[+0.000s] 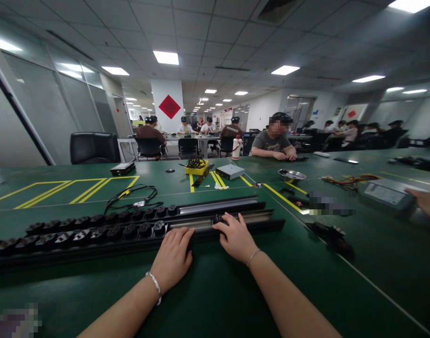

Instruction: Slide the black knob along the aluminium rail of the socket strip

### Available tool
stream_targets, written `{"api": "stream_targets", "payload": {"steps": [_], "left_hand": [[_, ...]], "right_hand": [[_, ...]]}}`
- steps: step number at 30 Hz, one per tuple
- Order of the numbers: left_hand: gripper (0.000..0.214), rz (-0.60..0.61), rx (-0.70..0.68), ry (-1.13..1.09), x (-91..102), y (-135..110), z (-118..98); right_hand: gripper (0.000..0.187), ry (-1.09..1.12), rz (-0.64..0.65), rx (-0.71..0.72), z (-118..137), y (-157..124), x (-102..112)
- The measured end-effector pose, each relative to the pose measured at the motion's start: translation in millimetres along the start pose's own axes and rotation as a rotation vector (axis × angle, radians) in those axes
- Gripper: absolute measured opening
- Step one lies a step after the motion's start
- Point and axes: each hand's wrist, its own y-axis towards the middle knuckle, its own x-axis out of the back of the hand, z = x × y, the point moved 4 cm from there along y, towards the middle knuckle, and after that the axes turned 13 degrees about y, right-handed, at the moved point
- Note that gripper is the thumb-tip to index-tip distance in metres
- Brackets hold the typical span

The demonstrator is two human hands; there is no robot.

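Two long black rails with bright metal channels lie side by side on the green table. The nearer rail (197, 226) and the farther rail (218, 207) carry rows of black socket-like modules on their left parts. My left hand (170, 256) rests on the nearer rail's front edge, fingers stretched out, beside the last module (159, 227) of its row. Farther right on the same rail, my right hand (237, 237) has its thumb and fingers around a single black module (218, 218), which is partly hidden by the fingers.
Behind the rails lie a black cable (144, 195), a yellow box (196, 168) with cords, and a grey metal box (230, 172). To the right are a metal bowl (292, 175) and a power supply (387, 193), near another person's hand (427, 202). A person (276, 141) sits opposite.
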Motion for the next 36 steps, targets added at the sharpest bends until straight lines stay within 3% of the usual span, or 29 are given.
{"api": "stream_targets", "payload": {"steps": [36], "left_hand": [[0.050,0.009,0.005,0.016,-0.3,-0.1,0.3]], "right_hand": [[0.034,0.014,0.000,-0.002,-3.2,-0.7,1.0]]}}
